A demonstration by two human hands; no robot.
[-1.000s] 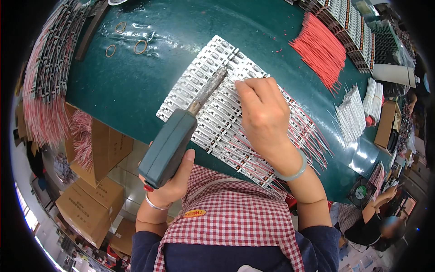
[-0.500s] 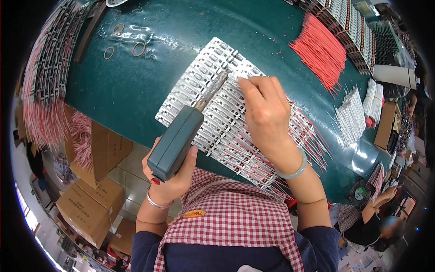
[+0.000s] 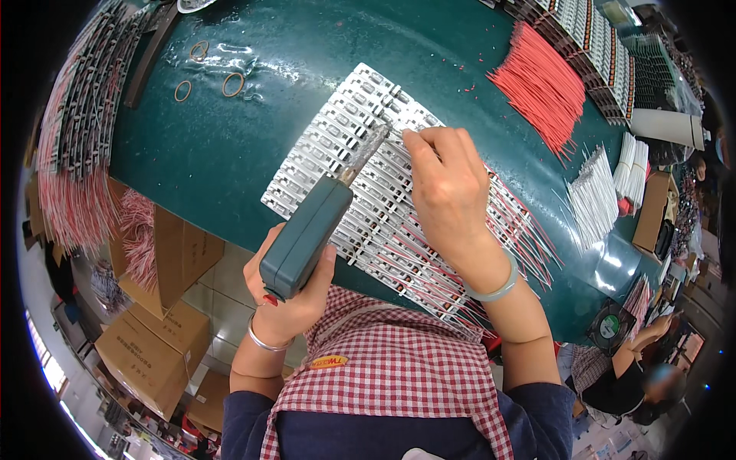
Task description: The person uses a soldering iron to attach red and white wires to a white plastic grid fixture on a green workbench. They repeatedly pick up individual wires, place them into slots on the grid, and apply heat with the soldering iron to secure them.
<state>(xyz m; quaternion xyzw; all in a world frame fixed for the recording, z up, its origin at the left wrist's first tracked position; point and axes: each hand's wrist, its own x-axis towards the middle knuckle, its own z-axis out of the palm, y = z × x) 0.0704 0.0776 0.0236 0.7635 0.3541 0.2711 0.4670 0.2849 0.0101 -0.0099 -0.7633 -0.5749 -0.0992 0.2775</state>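
Note:
My left hand [image 3: 300,299] is wrapped round the handle of a dark green soldering gun [image 3: 307,239]. Its metal tip [image 3: 376,138] reaches over a panel of small silver metal parts [image 3: 314,146] set in rows on the bench. Close beside that tip, the thumb and forefinger of my right hand [image 3: 448,184] are pinched together at the panel's far part. What they hold is too small and covered to make out. Red and white wires [image 3: 514,222] stick out from the panel's rows, passing below and to the right of my right hand.
A pile of red wires [image 3: 540,88] lies at the far right of the green bench [image 3: 322,38], with white wires [image 3: 594,199] nearer. Rubber bands [image 3: 234,84] lie at left. Wired panels [image 3: 84,115] are stacked at the left edge. A small fan [image 3: 609,328] sits right; a co-worker [image 3: 636,379] is beyond.
The soldering gun and my left hand have shifted slightly to the right, its tip a little nearer my right fingertips. My right hand has barely moved.

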